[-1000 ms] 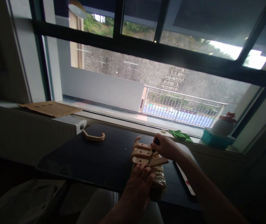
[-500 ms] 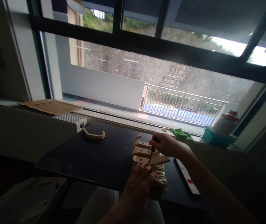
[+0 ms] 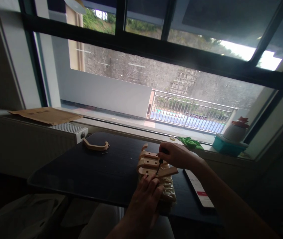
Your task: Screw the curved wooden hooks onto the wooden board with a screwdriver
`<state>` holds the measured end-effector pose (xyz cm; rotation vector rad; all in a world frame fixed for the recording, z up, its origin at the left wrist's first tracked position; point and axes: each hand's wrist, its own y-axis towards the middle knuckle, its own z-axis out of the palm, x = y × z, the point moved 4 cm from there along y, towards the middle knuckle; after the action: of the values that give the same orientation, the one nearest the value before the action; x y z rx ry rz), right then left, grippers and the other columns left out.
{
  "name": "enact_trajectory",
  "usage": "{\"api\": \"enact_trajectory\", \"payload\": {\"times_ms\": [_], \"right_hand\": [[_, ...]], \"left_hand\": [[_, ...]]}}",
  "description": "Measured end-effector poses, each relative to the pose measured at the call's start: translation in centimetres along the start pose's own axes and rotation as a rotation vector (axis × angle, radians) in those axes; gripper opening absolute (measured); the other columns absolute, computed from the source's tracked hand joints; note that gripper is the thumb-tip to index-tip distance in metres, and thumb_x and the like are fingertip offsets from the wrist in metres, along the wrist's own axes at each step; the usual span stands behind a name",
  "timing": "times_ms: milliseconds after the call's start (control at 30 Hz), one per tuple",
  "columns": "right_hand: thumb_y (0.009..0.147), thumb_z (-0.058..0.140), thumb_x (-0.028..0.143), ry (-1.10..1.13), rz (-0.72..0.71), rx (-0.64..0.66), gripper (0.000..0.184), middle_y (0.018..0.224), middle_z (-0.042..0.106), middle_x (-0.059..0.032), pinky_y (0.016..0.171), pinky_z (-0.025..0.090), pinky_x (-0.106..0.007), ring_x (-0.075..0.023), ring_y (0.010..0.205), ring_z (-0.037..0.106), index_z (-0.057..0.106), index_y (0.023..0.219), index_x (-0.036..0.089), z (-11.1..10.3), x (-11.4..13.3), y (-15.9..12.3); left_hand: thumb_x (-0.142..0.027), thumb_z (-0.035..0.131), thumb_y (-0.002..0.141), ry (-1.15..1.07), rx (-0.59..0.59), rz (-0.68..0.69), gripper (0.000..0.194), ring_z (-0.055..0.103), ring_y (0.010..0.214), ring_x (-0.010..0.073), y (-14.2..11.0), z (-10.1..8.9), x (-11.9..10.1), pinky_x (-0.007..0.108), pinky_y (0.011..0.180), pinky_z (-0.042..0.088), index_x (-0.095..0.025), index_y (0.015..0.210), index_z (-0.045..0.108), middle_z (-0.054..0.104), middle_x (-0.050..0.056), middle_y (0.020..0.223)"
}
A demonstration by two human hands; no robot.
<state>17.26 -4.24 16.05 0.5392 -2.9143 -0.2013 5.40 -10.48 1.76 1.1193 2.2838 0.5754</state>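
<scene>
My right hand (image 3: 177, 155) is closed around the handle of a screwdriver (image 3: 159, 164), which points down at the nearest wooden hook (image 3: 168, 171). Its tip meets the wood near a hole just beyond my left fingers. Curled over the near edge of that hook, my left hand (image 3: 145, 196) presses it against a plastic-wrapped bundle (image 3: 169, 190) beneath. More curved wooden hooks (image 3: 149, 163) with drilled holes lie side by side behind it. Any screw under the tip is too small to make out.
On the dark table (image 3: 101, 172), a separate wooden hook (image 3: 95, 145) lies far left beside small screws. A phone-like device (image 3: 199, 191) sits right of the bundle. Along the sill are a green cloth (image 3: 190, 142), a teal box (image 3: 227, 145) and a brown envelope (image 3: 48, 115).
The view has shifted slightly, so most things appear a little further left. Both hands keep nearly the same pose, with the screwdriver still upright on the nearest hook.
</scene>
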Motion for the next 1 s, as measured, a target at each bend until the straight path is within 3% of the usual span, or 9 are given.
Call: {"api": "enact_trajectory", "payload": {"times_ms": [267, 400, 600, 867, 1000], "right_hand": [[0.083, 0.046, 0.044, -0.007, 0.103, -0.059, 0.028, 0.071, 0.062, -0.0033, 0.054, 0.03, -0.025, -0.0139, 0.062, 0.05, 0.059, 0.078, 0.019, 0.6, -1.9, 0.2], [0.081, 0.049, 0.046, 0.029, 0.039, -0.003, 0.027, 0.072, 0.062, -0.0007, 0.053, 0.03, -0.024, -0.0126, 0.06, 0.05, 0.061, 0.083, 0.022, 0.2, -1.5, -0.3], [0.08, 0.051, 0.034, 0.057, -0.051, 0.04, 0.014, 0.073, 0.062, 0.0029, 0.055, 0.032, -0.022, -0.0103, 0.062, 0.05, 0.059, 0.084, 0.024, -0.1, -0.2, -0.4], [0.082, 0.047, 0.035, -0.021, 0.103, -0.045, 0.019, 0.074, 0.062, -0.0028, 0.054, 0.03, -0.024, -0.0134, 0.062, 0.05, 0.056, 0.086, 0.019, 1.1, -0.4, 0.2], [0.083, 0.048, 0.036, -0.038, 0.111, -0.039, 0.019, 0.075, 0.062, -0.0025, 0.054, 0.031, -0.024, -0.0133, 0.063, 0.051, 0.056, 0.087, 0.019, 1.1, -0.1, 0.2]], "left_hand": [[-0.003, 0.051, 0.07, 0.008, 0.022, -0.027, 0.053, 0.027, 0.13, 0.0255, 0.2, -0.1, -0.1, 0.049, 0.113, 0.015, -0.02, 0.12, 0.044, 0.044, 0.006, 0.129], [-0.002, 0.051, 0.07, 0.028, 0.053, -0.025, 0.057, 0.026, 0.131, 0.0256, 0.0, 0.0, 0.1, 0.05, 0.113, 0.017, -0.02, 0.123, 0.042, 0.043, 0.006, 0.131], [-0.002, 0.051, 0.067, 0.047, 0.046, -0.013, 0.059, 0.026, 0.131, 0.0271, 0.0, -0.1, 0.0, 0.051, 0.112, 0.019, -0.02, 0.123, 0.043, 0.043, 0.007, 0.131], [-0.003, 0.05, 0.069, 0.025, 0.006, 0.012, 0.054, 0.029, 0.128, 0.0271, -0.2, -0.3, -0.1, 0.051, 0.111, 0.02, -0.018, 0.12, 0.044, 0.044, 0.008, 0.129], [-0.002, 0.05, 0.068, 0.023, -0.025, 0.009, 0.052, 0.032, 0.126, 0.0276, -0.2, -0.3, -0.1, 0.051, 0.11, 0.021, -0.018, 0.117, 0.045, 0.045, 0.008, 0.127]]}}
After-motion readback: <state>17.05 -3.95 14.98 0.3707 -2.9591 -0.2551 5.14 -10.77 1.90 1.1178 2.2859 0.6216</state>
